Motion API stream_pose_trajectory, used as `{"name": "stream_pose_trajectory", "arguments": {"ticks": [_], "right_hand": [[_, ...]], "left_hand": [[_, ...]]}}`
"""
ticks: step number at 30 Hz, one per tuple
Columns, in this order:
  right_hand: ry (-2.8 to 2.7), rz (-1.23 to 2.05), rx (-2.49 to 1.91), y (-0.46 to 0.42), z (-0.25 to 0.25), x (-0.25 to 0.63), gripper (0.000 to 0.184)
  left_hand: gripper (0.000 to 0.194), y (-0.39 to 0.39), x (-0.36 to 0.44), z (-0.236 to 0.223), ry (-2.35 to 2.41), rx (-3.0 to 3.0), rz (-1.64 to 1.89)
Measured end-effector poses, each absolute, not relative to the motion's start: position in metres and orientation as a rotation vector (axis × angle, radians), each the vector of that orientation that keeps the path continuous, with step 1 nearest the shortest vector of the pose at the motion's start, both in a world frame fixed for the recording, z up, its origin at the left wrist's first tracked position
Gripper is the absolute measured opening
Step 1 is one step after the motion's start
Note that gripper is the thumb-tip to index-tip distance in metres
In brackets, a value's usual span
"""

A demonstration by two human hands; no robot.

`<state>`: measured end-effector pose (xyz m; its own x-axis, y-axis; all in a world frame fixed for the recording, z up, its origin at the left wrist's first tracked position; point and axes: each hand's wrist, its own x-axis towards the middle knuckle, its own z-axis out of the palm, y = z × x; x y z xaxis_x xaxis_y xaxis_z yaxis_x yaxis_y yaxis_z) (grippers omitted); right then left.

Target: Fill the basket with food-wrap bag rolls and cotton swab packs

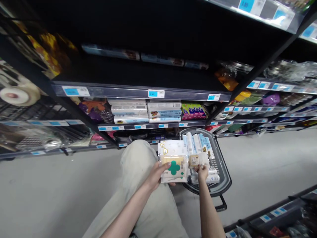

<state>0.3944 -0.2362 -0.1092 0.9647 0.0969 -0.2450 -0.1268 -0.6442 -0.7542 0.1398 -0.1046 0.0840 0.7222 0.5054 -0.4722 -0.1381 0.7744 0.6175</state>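
My left hand (158,175) grips a flat clear-wrapped packet (174,165) with a green clover-like mark, its thumb across the front and fingers beneath. The packet is above my knee, beside the basket. My right hand (202,172) pinches a small clear packet with a beige label (194,161), held over the basket. Below it, the grey shopping basket (224,172) holds several white and blue plastic-wrapped rolls (196,143), some upright in the picture and some lying crosswise. Part of the basket's left side is hidden behind the left-hand packet.
In front stands a dark shelf unit (138,91) with price tags. Wrapped rolls (131,109) are stacked on a lower shelf, next to green and pink boxes (193,110). The basket's handle (221,203) points towards me on the grey floor (257,158). Another shelf (272,211) stands at lower right.
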Motion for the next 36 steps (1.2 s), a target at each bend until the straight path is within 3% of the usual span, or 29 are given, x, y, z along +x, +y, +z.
{"name": "stream_pose_trajectory", "arguments": {"ticks": [7, 15, 21, 25, 30, 33, 36], "right_hand": [[0.099, 0.436, -2.397, -0.234, -0.124, 0.397, 0.025], [0.055, 0.320, -2.405, -0.234, -0.103, 0.395, 0.027], [-0.148, 0.191, -2.202, -0.227, -0.045, 0.364, 0.033], [-0.442, 0.353, -1.952, -0.226, 0.023, 0.330, 0.045], [-0.818, 0.496, -1.845, -0.220, 0.093, 0.285, 0.035], [-0.932, 0.425, -1.962, -0.211, 0.107, 0.269, 0.037], [-0.855, 0.482, -1.982, -0.207, 0.107, 0.264, 0.026]], "left_hand": [[0.063, -0.104, 0.141, 0.087, 0.705, 0.597, 0.362], [0.063, -0.103, 0.142, 0.085, 0.693, 0.597, 0.363], [0.064, -0.103, 0.142, 0.087, 0.690, 0.599, 0.365], [0.063, -0.104, 0.142, 0.085, 0.666, 0.597, 0.366], [0.056, -0.105, 0.142, 0.084, 0.658, 0.641, 0.365], [0.057, -0.105, 0.142, 0.083, 0.659, 0.656, 0.365], [0.062, -0.106, 0.141, 0.081, 0.648, 0.668, 0.373]]}}
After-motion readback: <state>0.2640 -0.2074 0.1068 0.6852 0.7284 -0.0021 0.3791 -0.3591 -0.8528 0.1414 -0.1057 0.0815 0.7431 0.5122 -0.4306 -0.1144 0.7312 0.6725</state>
